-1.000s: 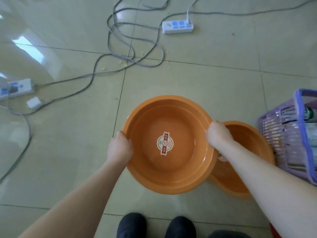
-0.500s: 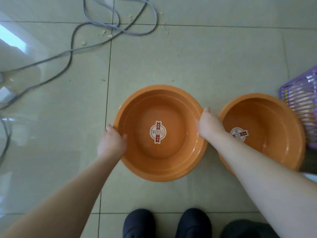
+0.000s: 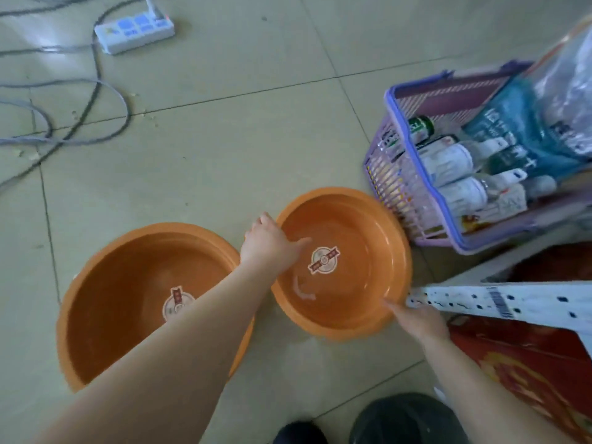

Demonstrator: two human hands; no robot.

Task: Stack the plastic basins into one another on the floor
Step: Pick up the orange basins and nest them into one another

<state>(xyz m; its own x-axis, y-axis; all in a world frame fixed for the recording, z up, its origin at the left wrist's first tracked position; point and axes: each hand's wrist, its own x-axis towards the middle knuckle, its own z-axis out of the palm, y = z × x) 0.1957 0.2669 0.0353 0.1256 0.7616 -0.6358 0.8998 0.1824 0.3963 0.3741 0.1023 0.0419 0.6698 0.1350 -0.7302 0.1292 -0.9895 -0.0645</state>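
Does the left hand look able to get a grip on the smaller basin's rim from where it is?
Probably yes. The left hand already lies over the near-left rim of the smaller basin, thumb inside, with nothing between them. The larger basin sits under the forearm only; the right hand is at the opposite rim.

Two bare forearms are seen from above, reaching forward and downward. The left arm is stretched diagonally from the lower left toward the centre, its sleeve-free forearm filling much of the lower frame. The left hand [image 3: 267,243] is held palm down, fingers curled over a rim and thumb extended to the right. The right arm is angled in from the lower right. The right hand [image 3: 416,318] is held lower, with fingers pointed up and left, closed on a rim's near edge.
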